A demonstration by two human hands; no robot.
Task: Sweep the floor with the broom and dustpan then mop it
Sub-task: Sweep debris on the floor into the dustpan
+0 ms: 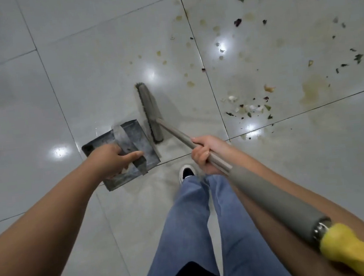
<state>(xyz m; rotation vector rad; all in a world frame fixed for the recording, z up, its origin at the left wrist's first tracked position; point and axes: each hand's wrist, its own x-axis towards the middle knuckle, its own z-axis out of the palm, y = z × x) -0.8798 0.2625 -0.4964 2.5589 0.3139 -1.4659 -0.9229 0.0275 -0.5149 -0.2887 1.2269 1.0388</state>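
Centrally, the left hand grips the grey dustpan by its handle; the right hand clenches the broom pole, debris right.

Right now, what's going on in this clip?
A person is sweeping a tiled floor. The left hand grips the handle of a grey dustpan set down on the tiles, and the right hand holds the shaft of a grey push broom, whose head sits right beside the pan. Most of the mess, leaf scraps and crumbs plus yellowish stains, lies unswept to the right. No mop is visible.
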